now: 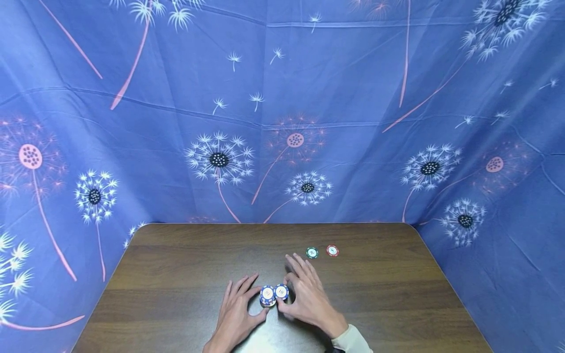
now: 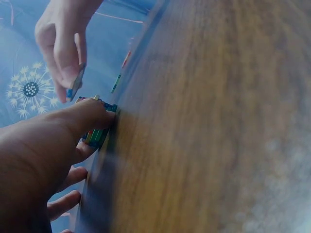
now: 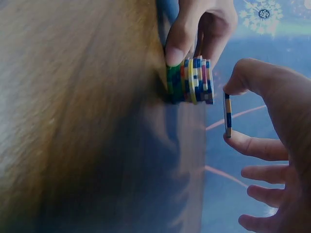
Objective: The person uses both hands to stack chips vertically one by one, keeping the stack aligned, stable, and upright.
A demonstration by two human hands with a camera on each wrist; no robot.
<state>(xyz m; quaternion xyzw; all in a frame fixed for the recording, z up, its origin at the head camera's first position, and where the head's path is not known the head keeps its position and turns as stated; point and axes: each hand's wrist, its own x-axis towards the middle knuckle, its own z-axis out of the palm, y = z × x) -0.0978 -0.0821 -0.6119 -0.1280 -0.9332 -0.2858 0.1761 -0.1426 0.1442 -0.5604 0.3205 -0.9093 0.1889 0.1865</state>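
Near the front of the wooden table, my left hand point(image 1: 238, 309) grips the sides of a stack of poker chips point(image 1: 267, 295) between thumb and fingers. A blue-and-white chip tops the stack. In the right wrist view the stack point(image 3: 189, 82) shows mixed edges, green at the base, then red, yellow, white and blue. My right hand point(image 1: 309, 294) pinches one blue poker chip point(image 1: 281, 292) by its edges, thumb against forefinger, other fingers spread. From the right wrist, that chip point(image 3: 228, 114) hangs above the level of the stack's top, a small gap between them.
A green chip point(image 1: 312, 252) and a red chip point(image 1: 332, 251) lie flat on the brown table point(image 1: 185, 255), beyond my right hand. Blue dandelion-print cloth point(image 1: 265, 98) hangs behind the table and along both sides.
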